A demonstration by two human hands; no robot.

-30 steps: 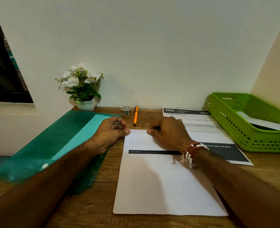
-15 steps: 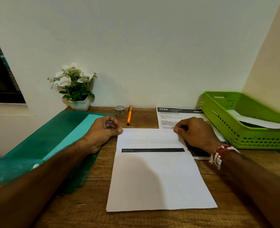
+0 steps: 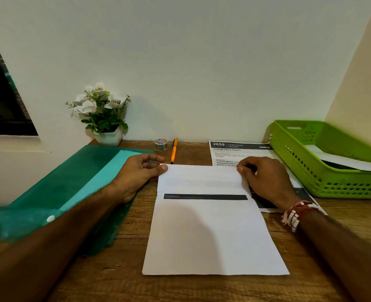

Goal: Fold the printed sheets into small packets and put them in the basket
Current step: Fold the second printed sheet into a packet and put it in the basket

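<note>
Left hand (image 3: 136,173) fingers pinch sheet (image 3: 213,232) far-left corner, right hand (image 3: 265,177) fingers pinch far-right corner; far edge folded over. Basket (image 3: 324,182) right of sheet.

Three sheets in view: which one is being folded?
The centre sheet: far end folded over, left hand and right hand holding the fold's corners. The 2659 sheet lies flat, print up; the third sheet sits in the green basket.
</note>
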